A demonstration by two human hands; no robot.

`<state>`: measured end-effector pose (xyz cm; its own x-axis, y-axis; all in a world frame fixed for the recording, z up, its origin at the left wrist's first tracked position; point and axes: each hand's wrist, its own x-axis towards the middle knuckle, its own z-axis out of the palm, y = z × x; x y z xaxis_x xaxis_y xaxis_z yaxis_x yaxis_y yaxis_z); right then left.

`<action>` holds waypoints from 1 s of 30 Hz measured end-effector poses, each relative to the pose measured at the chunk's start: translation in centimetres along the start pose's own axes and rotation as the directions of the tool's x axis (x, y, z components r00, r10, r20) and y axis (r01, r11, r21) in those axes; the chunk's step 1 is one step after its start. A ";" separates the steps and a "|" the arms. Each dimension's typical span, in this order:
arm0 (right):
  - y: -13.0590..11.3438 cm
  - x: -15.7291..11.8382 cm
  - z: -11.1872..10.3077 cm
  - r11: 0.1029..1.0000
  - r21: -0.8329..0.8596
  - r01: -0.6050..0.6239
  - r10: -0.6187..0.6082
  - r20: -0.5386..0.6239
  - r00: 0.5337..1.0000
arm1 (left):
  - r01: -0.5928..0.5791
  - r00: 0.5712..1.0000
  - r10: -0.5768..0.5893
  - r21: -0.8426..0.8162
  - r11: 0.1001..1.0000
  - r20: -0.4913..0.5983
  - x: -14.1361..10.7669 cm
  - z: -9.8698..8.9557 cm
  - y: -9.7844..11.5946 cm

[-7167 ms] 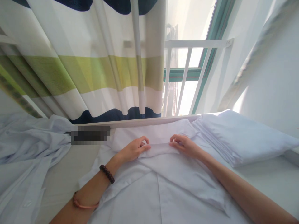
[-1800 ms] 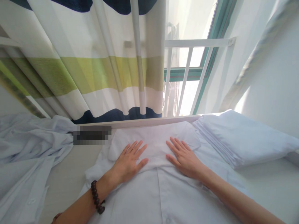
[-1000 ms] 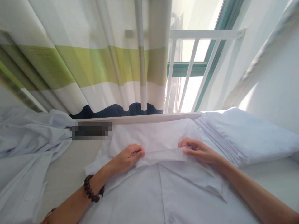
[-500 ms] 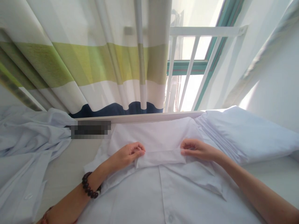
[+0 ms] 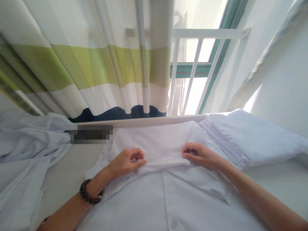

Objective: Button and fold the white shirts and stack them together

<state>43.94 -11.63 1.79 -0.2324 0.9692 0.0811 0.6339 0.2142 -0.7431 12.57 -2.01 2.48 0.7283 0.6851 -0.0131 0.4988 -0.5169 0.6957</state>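
Shirt (image 5: 139, 199) between garment (image 5: 20, 179) at left and cloth stack (image 5: 260, 138) at right, curtain (image 5: 84, 64) behind.

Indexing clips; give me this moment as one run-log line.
left hand: pinching folded edge of white buttoned cloth garment; right hand: pinching same edge; left side: rumpled white cloth; right side: folded white cloth

The sole view is from a head-worn camera, set close above the near side of the pale surface (image 5: 64, 171) and facing forward and down. Coverage runs from the white shirt (image 5: 141, 202), low centre, over the surface's far edge to the curtain (image 5: 91, 64) and white railing (image 5: 209, 33).
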 end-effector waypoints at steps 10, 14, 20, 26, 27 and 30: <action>1.0 -0.1 0.7 0.983 -0.156 0.095 -0.101 -0.033 0.994 | -0.148 0.980 0.180 0.282 0.948 -0.090 -0.4 0.6 -0.9; 0.9 -0.2 0.9 0.982 -0.167 0.094 -0.102 -0.044 0.994 | -0.409 0.874 0.482 0.449 0.795 -0.058 -0.9 0.8 1.1; 1.0 -0.4 0.9 0.982 -0.160 0.099 -0.111 -0.070 0.991 | -0.575 0.783 0.611 0.509 0.641 0.114 -1.1 2.8 3.9; -0.8 -1.1 0.3 0.948 -0.227 0.224 -0.226 0.017 0.974 | -0.565 0.775 0.628 0.525 0.636 0.073 -0.8 3.6 2.9; -1.1 -1.1 0.2 0.931 -0.269 0.245 -0.241 0.046 0.969 | -0.564 0.773 0.631 0.531 0.632 0.069 -0.8 3.6 2.8; -1.8 -1.1 0.3 0.874 -0.381 0.301 -0.289 0.089 0.953 | -0.554 0.767 0.638 0.563 0.613 0.060 -0.8 3.5 2.6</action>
<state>42.89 -13.16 2.82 -0.4705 0.8511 0.2330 0.7656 0.5250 -0.3718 14.88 -5.70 1.77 0.9055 0.1649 0.3911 0.1669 -0.9855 0.0292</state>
